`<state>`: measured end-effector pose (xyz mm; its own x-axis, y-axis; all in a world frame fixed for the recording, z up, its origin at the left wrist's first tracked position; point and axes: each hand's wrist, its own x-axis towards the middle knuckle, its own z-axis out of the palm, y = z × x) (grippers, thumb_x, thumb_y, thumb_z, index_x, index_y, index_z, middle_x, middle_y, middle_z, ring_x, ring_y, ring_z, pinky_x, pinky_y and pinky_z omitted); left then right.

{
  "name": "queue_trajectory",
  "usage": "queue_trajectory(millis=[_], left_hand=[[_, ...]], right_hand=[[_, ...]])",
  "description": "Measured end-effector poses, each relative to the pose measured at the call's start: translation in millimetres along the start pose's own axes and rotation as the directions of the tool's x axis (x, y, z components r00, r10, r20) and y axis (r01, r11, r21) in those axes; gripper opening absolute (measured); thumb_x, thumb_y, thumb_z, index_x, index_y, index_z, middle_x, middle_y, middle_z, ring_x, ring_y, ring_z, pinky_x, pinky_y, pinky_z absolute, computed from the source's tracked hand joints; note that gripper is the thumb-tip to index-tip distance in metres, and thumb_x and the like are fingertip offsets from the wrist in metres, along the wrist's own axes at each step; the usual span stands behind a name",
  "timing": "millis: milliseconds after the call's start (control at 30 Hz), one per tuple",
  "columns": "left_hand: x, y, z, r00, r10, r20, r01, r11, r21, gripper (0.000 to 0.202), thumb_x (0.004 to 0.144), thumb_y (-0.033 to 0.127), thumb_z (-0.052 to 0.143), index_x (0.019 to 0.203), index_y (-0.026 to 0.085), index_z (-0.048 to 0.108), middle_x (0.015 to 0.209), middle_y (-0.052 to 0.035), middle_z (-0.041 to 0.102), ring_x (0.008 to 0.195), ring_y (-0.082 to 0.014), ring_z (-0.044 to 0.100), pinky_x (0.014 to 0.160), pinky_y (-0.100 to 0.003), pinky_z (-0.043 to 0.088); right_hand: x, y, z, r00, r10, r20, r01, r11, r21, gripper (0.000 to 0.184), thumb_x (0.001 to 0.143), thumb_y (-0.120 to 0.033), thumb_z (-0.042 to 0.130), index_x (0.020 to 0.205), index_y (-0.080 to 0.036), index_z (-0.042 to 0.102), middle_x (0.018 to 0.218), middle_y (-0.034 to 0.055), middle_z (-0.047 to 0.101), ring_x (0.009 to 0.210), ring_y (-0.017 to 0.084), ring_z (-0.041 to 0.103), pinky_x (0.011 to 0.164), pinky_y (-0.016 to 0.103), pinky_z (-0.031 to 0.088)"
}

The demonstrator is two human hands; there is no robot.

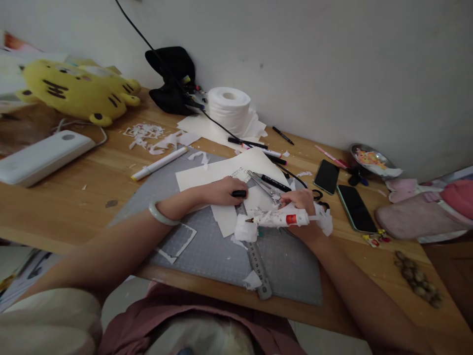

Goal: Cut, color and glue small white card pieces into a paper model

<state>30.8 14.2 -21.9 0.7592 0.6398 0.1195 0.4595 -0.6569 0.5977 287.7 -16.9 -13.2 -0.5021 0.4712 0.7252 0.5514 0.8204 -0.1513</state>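
Observation:
My left hand [224,191] rests on white paper [195,176] with its fingers curled around a short black piece like a marker cap [239,194]. My right hand [301,199] has bent, closed fingers by the pivot of silver-bladed scissors [263,185]; whether it grips them is hidden. Black handle loops show beyond that hand. A black and green marker [275,182] lies alongside the blades. Just in front of my right hand is a white glue gun [283,218], its nozzle by a white wad [246,229]. A steel ruler [258,271] runs underneath.
A grey cutting mat [214,256] bears a paper frame [179,241] and scraps. Behind stand a paper roll [229,111] and several markers. Two phones [327,176] and a metal bowl [369,155] are right; a yellow plush toy [77,88] and white device [48,155] are left.

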Motion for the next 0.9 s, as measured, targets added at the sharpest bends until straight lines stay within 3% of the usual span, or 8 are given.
queue_trajectory(millis=[233,400,667,900], left_hand=[[0,2,-1.4,1.000,-0.004,0.004,0.004,1.000,0.001,0.012,0.078,0.012,0.051,0.085,0.016,0.060,0.087,-0.0045,0.065,0.083,-0.0150,0.058,0.081,-0.026,0.043],[0,1,-1.0,1.000,-0.003,-0.002,0.003,1.000,0.007,0.012,0.078,0.013,0.051,0.085,0.016,0.060,0.086,-0.0047,0.065,0.082,-0.0156,0.058,0.080,-0.027,0.043],[0,2,-1.5,1.000,0.002,0.001,-0.002,1.000,-0.002,0.013,0.077,0.012,0.051,0.085,0.015,0.061,0.086,-0.0051,0.065,0.082,-0.0157,0.059,0.080,-0.026,0.043],[0,2,-0.8,1.000,0.011,-0.005,-0.011,1.000,-0.013,0.012,0.078,0.012,0.051,0.084,0.015,0.060,0.085,-0.0048,0.064,0.081,-0.0149,0.058,0.079,-0.026,0.044]], right_hand=[[-2,1,1,1.000,-0.021,-0.022,0.021,0.999,0.030,0.014,0.079,-0.018,0.049,0.090,-0.024,0.053,0.075,0.0003,0.065,0.066,0.020,0.059,0.070,0.037,0.041],[-1,0,-1,0.999,0.008,0.041,-0.009,1.000,0.016,0.012,0.078,-0.020,0.048,0.087,-0.025,0.055,0.070,0.0012,0.064,0.064,0.021,0.059,0.070,0.040,0.043],[-4,7,-3,0.995,-0.047,0.089,0.042,0.997,0.058,0.015,0.079,-0.016,0.050,0.089,-0.025,0.054,0.074,0.0006,0.066,0.067,0.020,0.060,0.072,0.039,0.044],[-1,15,-7,0.995,-0.096,0.037,0.093,0.992,0.086,0.018,0.078,-0.020,0.048,0.094,-0.024,0.055,0.072,0.0007,0.065,0.063,0.020,0.059,0.069,0.038,0.045]])
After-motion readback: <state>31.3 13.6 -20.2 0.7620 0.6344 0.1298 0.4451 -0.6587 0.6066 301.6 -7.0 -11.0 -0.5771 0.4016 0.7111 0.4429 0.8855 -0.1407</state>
